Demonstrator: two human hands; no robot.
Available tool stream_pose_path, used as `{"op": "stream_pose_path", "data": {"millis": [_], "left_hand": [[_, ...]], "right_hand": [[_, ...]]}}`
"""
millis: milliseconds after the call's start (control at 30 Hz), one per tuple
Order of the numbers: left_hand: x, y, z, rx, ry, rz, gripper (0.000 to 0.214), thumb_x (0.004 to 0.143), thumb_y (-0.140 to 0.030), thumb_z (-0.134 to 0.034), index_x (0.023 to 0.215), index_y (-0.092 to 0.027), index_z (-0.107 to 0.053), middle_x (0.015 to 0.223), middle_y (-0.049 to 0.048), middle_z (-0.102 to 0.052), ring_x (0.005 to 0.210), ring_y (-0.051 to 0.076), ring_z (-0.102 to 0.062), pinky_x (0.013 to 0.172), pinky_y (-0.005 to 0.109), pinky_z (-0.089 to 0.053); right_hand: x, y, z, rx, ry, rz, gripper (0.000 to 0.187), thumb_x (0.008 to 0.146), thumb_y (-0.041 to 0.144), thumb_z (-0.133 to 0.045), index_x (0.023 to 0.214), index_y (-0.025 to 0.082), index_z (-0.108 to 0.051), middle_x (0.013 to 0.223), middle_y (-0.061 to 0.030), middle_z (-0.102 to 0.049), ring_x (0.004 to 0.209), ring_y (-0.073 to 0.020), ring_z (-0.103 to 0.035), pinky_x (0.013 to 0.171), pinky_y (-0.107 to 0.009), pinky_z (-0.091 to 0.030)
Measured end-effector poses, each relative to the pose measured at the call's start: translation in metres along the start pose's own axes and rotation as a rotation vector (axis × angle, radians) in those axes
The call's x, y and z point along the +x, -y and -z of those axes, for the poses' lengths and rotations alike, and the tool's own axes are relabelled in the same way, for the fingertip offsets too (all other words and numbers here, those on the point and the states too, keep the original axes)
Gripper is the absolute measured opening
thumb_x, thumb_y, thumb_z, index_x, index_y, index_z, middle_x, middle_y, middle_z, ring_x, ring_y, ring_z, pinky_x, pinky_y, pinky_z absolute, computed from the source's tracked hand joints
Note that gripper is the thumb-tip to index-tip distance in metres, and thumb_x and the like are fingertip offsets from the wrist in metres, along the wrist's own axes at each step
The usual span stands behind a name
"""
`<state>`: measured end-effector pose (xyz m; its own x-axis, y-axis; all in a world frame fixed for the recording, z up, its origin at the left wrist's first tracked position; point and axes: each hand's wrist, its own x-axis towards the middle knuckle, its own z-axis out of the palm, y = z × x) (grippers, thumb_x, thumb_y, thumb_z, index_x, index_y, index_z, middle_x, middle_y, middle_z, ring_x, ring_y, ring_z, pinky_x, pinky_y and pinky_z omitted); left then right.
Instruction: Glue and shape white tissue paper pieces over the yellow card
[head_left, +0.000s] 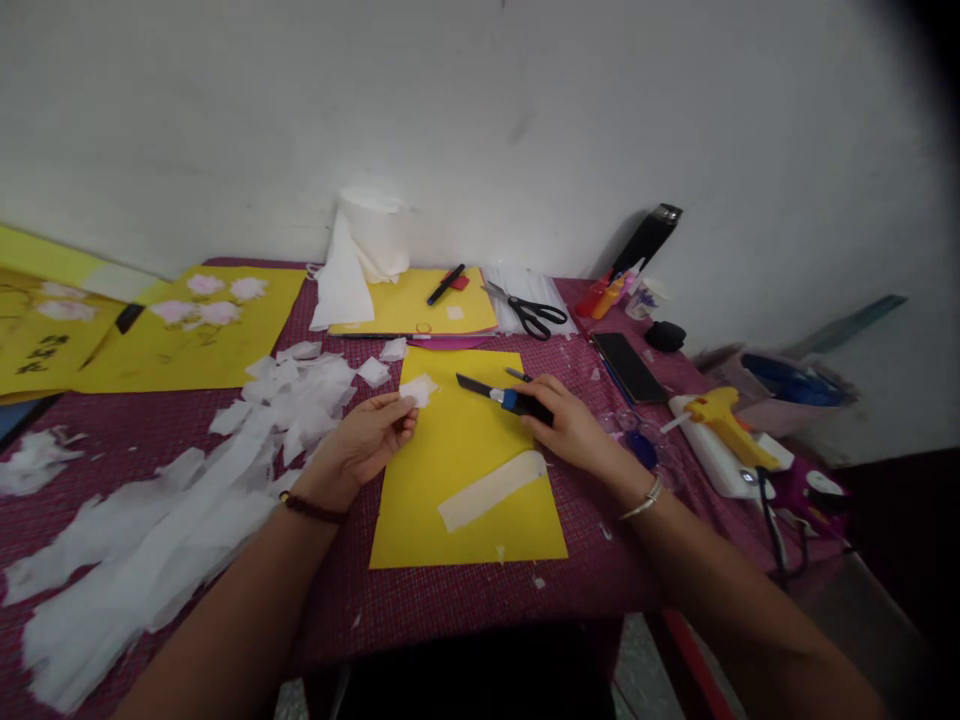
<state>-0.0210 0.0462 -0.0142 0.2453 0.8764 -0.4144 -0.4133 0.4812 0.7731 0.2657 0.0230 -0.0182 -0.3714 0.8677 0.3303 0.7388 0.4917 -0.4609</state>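
My left hand (379, 432) pinches a small piece of white tissue paper (418, 390) between thumb and fingertips, over the left edge of a yellow sheet (450, 440). In my right hand (566, 415) is a utility knife (517, 401) with a blue and black handle. Its dark blade points left toward the tissue piece but stays apart from it. A pale strip (491, 490) lies slantwise on the yellow sheet below both hands. Left of my left hand, a pile of torn white tissue (300, 395) spreads over the checked cloth.
Behind the sheet are a tissue roll (367, 235), black scissors (529, 308) and a marker (446, 285). A phone (628, 367) and a yellow glue gun (727, 425) with a cord lie right. Yellow sheets with pink flowers (217, 312) lie left, against the wall.
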Motion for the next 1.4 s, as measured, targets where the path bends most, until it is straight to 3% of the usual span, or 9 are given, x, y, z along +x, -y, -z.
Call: {"op": "stream_pose_path", "data": {"millis": [233, 500, 700, 867, 967, 1133, 1400], "left_hand": [[0.005, 0.003, 0.010, 0.116, 0.048, 0.008, 0.021, 0.068, -0.027, -0.080, 0.071, -0.012, -0.066, 0.063, 0.0012, -0.061, 0.053, 0.006, -0.052, 0.048, 0.015, -0.040], [0.000, 0.005, 0.001, 0.290, 0.049, 0.018, 0.022, 0.068, -0.031, -0.077, 0.070, -0.013, -0.066, 0.060, 0.0005, -0.059, 0.050, 0.007, -0.050, 0.046, 0.019, -0.035], [0.000, 0.010, -0.001, 0.465, 0.051, -0.058, 0.022, 0.070, -0.035, -0.072, 0.066, -0.014, -0.065, 0.056, 0.0004, -0.057, 0.047, 0.009, -0.047, 0.045, 0.021, -0.034], [-0.001, 0.014, -0.005, 0.637, 0.066, -0.164, 0.021, 0.071, -0.029, -0.070, 0.055, -0.018, -0.061, 0.052, -0.0017, -0.052, 0.046, 0.009, -0.043, 0.046, 0.021, -0.034], [-0.001, 0.018, -0.008, 0.677, 0.031, -0.179, 0.015, 0.069, -0.027, -0.071, 0.059, -0.019, -0.064, 0.050, -0.0028, -0.051, 0.045, 0.009, -0.041, 0.045, 0.021, -0.031], [-0.003, 0.019, -0.010, 0.700, 0.021, -0.155, 0.016, 0.067, -0.028, -0.073, 0.058, -0.019, -0.064, 0.049, -0.0026, -0.051, 0.044, 0.010, -0.040, 0.044, 0.022, -0.027], [-0.008, 0.006, -0.004, 0.808, 0.116, -0.046, 0.022, 0.067, -0.029, -0.074, 0.051, -0.017, -0.063, 0.044, 0.0009, -0.053, 0.041, 0.010, -0.041, 0.043, 0.022, -0.026]], "right_hand": [[-0.007, 0.006, 0.008, 0.038, 0.012, 0.079, 0.043, 0.083, 0.011, -0.058, 0.124, 0.023, -0.060, 0.112, -0.0098, -0.059, 0.106, -0.0243, -0.061, 0.093, -0.044, -0.051], [-0.005, 0.007, 0.006, 0.016, 0.022, 0.123, 0.042, 0.084, 0.011, -0.061, 0.124, 0.023, -0.061, 0.107, -0.0086, -0.059, 0.102, -0.0229, -0.060, 0.089, -0.042, -0.053], [-0.005, 0.008, 0.005, 0.012, 0.045, 0.152, 0.042, 0.084, 0.012, -0.061, 0.125, 0.023, -0.061, 0.105, -0.0085, -0.059, 0.099, -0.0231, -0.061, 0.086, -0.041, -0.054], [-0.005, 0.010, 0.002, 0.020, 0.044, 0.158, 0.042, 0.085, 0.012, -0.060, 0.125, 0.023, -0.061, 0.105, -0.0086, -0.059, 0.100, -0.0237, -0.060, 0.087, -0.042, -0.053], [-0.005, 0.012, -0.002, 0.026, 0.059, 0.154, 0.042, 0.085, 0.014, -0.061, 0.125, 0.023, -0.061, 0.104, -0.0085, -0.059, 0.098, -0.0234, -0.060, 0.086, -0.042, -0.053], [-0.006, 0.015, -0.006, 0.048, 0.077, 0.151, 0.043, 0.086, 0.014, -0.061, 0.127, 0.023, -0.059, 0.105, -0.0087, -0.059, 0.098, -0.0231, -0.059, 0.085, -0.041, -0.054], [-0.007, 0.014, -0.003, 0.072, 0.080, 0.157, 0.044, 0.084, 0.013, -0.061, 0.126, 0.024, -0.060, 0.105, -0.0087, -0.059, 0.098, -0.0233, -0.059, 0.085, -0.041, -0.053]]}}
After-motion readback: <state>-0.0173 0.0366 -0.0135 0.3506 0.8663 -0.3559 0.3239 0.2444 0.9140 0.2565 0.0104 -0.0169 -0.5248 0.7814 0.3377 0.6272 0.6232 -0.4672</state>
